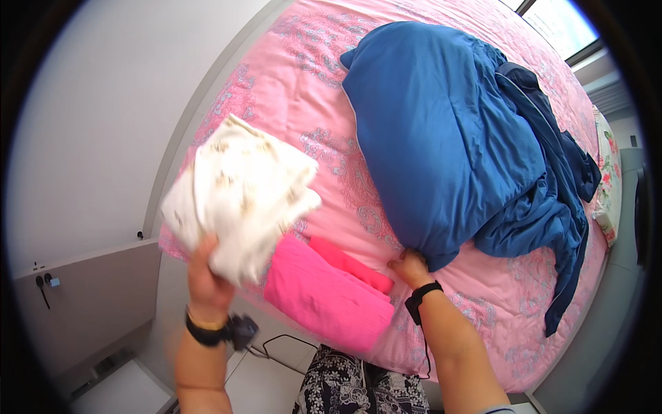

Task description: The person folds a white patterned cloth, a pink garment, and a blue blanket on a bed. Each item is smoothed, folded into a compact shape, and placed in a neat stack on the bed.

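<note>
A folded white cloth (248, 191) with a small brownish print hangs from my left hand (209, 279), which grips its near edge. The cloth is partly blurred and hides the left edge of the bed. My right hand (412, 268) is at the near corner of a bulky blue comforter (439, 134), fingers curled into its fabric and partly hidden by it. Between my hands a folded bright pink cloth (328, 295) lies at the bed's near edge, with a redder pink folded piece (357, 266) along its far side.
A pink patterned bedspread (320, 98) covers the bed. Darker blue fabric (566, 290) trails from the comforter's right side. A floral pillow (607, 176) stands by the grey headboard (623, 207). Cables (282, 339) hang from the wrist devices. A wall panel (98, 295) with plugs stands left.
</note>
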`<state>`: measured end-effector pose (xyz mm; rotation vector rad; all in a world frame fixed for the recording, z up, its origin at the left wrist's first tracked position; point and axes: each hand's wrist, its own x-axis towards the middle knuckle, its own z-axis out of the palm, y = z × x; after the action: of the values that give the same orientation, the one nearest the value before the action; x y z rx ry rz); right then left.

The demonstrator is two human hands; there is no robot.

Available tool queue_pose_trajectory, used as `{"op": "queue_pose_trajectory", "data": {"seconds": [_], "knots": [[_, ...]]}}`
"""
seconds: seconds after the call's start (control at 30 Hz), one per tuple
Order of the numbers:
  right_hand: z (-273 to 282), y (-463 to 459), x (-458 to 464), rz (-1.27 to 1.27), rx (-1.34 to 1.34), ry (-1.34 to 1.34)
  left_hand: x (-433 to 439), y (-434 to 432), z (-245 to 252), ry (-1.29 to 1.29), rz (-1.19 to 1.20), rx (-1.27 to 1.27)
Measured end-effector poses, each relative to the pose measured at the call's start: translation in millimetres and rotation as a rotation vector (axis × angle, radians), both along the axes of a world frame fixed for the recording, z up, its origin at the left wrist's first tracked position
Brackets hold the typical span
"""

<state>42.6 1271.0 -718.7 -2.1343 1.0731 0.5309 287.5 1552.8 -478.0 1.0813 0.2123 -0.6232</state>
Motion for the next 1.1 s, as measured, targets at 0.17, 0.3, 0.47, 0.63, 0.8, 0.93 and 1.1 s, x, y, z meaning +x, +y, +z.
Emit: {"op": "queue_pose_trajectory", "data": {"seconds": [0.17, 0.3, 0.47, 0.63, 0.8, 0.93, 1.1], "knots": [[-3, -3, -7, -0.022, 0.054, -0.042, -168, 35, -23, 0.291, 0.073, -0.090], [23, -7, -7, -0.041, 0.321, -0.056, -243, 27, -106, 0.439, 0.125, -0.006], [73, 19, 6, -0.055, 0.666, -0.289, -259, 43, -156, 0.211, -0.006, 0.265], [81, 71, 37, 0.175, 0.547, -0.302, -249, 50, -164, 0.312, 0.156, 0.081], [76, 76, 33, 0.201, 0.960, -0.111, -232, 68, -195, 0.539, 0.028, 0.062], [86, 84, -6, 0.132, 1.002, 0.008, -228, 88, -197, 0.597, -0.107, -0.082], [112, 121, -84, -0.178, 1.275, -0.334, -235, 103, -151, 0.597, -0.415, -0.001]]}}
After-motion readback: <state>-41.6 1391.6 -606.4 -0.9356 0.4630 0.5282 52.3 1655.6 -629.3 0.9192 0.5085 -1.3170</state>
